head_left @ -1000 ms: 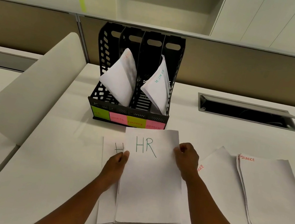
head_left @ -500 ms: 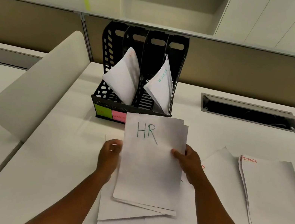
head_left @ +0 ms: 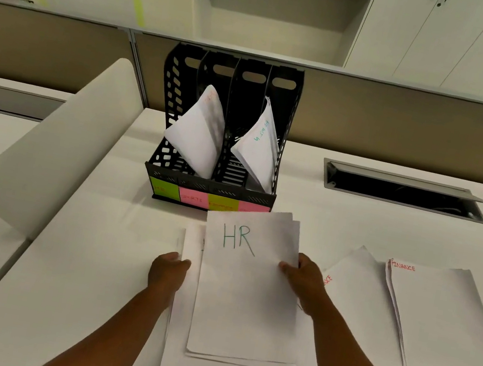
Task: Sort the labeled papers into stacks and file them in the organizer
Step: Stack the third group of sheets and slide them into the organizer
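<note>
**Both hands on the HR papers in front of the organizer**

At the far left a pale curved divider panel (head_left: 56, 147) leaned over the edge of the white desk (head_left: 86, 252). Next along, the left hand (head_left: 167, 273) rested at the left edge of the lower HR sheets (head_left: 175, 342), which lay flat on the desk; its fingers curled at the paper's edge, though whether they pinched a sheet or only pressed on it could not be told.

Behind the hands stood the black organizer (head_left: 221, 134) with four upright slots. Its second slot from the left held a sagging bundle of white sheets (head_left: 196, 136), and its rightmost slot held another bundle (head_left: 258, 150) with teal writing on it; the other two slots showed no paper. Green and pink sticky labels (head_left: 208, 201) ran across its front base.

In the middle, the top HR stack (head_left: 246, 296), marked "HR" in green, overlapped the lower sheets, its far edge just short of the organizer's labels. The right hand (head_left: 305, 279) gripped that stack at its right edge, thumb on top and fingers underneath.

Right of that hand lay a loose sheet (head_left: 352, 299) with red lettering at its edge, and further right a thick Finance stack (head_left: 444, 341) lay flat. Beyond it, a cable hatch (head_left: 406, 192) stood open in the desk.
</note>
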{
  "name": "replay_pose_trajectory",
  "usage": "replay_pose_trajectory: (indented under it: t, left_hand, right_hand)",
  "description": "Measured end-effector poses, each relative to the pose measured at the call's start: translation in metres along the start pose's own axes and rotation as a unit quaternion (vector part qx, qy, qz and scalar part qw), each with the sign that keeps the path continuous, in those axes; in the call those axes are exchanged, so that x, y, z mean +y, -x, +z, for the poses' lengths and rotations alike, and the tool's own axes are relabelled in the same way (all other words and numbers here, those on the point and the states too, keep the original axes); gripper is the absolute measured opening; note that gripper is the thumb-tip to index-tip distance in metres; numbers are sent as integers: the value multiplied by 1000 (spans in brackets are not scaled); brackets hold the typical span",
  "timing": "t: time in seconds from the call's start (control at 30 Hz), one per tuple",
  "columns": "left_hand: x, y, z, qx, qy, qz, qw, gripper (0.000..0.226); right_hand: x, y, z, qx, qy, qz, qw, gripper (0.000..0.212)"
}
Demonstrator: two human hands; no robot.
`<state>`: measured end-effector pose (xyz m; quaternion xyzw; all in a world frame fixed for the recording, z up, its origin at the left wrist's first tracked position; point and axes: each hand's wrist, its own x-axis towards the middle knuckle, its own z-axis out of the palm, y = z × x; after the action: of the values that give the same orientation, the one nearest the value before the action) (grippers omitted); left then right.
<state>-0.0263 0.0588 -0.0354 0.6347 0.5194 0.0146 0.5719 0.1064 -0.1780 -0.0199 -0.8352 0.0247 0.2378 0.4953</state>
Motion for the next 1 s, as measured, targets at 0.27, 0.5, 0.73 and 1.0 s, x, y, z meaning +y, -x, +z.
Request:
replay_pose_trajectory:
  t: [0.27,0.5,0.73,1.0]
  left_hand:
    - [0,17,5,-109,7,89,990,18]
    - [0,18,1,-217,80,66,971,20]
    - [2,26,21,-234,96,60,966,20]
    - [-5,3,19,36,165,1,986,29]
  right_hand:
    - [3,6,20,-20,-14,3,1000,26]
    - [8,-1,-1,-17,-103,41,994,66]
    - [14,9,-7,-54,-132,24,989,62]
    - [-4,-1,-39,43,-105,-34,993,52]
